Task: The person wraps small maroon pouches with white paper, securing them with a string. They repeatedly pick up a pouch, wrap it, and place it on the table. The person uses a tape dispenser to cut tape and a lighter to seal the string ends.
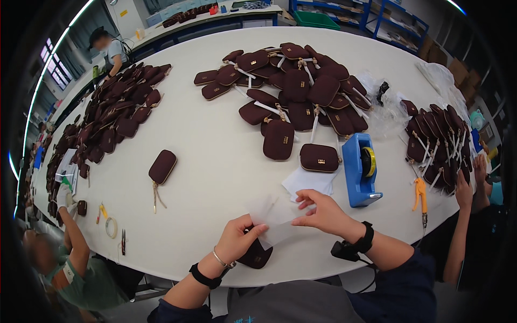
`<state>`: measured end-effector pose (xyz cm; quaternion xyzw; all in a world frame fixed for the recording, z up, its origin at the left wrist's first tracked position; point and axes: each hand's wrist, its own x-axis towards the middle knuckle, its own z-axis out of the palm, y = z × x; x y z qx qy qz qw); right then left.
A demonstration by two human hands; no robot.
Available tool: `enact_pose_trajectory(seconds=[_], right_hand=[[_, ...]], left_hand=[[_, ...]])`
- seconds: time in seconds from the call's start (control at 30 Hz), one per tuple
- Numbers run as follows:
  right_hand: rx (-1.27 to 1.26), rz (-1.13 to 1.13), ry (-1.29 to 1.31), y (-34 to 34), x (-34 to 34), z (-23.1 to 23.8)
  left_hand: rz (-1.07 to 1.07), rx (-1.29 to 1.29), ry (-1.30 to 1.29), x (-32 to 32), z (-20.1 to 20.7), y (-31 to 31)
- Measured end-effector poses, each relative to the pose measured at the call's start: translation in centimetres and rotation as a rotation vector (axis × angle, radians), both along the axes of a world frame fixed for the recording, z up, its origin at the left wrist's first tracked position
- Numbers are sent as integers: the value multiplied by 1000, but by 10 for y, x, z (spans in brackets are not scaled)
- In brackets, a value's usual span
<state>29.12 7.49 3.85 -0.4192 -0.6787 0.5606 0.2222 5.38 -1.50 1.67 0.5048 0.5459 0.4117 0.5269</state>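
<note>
My left hand (235, 238) pinches a thin, translucent white sheet (273, 222) between thumb and fingers. Under that hand, close to the table's front edge, lies a dark brown zip pouch (256, 257), partly covered. To the right of the sheet is my right hand (327, 214), its thumb and fingers apart; the thumb tip is by the sheet's edge, and whether it touches I cannot tell. Just beyond my right hand a stack of white sheets (307, 182) rests on the table, with another brown pouch (319, 158) at its far edge.
Blue tape dispenser (353, 167) right of the stack. Large pouch heaps lie ahead (297, 86), left (116, 116) and right (439, 142). A single pouch (162, 167), a tape roll (111, 227), tweezers (123, 242) and an orange tool (420, 196) are nearer. Co-workers sit on both sides.
</note>
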Motion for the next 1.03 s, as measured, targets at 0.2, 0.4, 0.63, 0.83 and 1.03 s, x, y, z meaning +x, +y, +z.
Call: enact_pose_trajectory(seconds=[0.2, 0.4, 0.63, 0.83, 1.03], right_hand=[[-590, 33, 238, 2, 5, -20], [-368, -92, 247, 7, 27, 8], [-420, -210, 238, 9, 41, 4], [-299, -165, 116, 5, 40, 1], [-293, -46, 158, -5, 30, 3]], left_hand=[[-144, 187, 172, 7, 7, 0], [-13, 13, -92, 11, 14, -6], [-41, -20, -58, 11, 13, -3], [-74, -29, -55, 18, 19, -2], [-117, -6, 10, 21, 18, -1]])
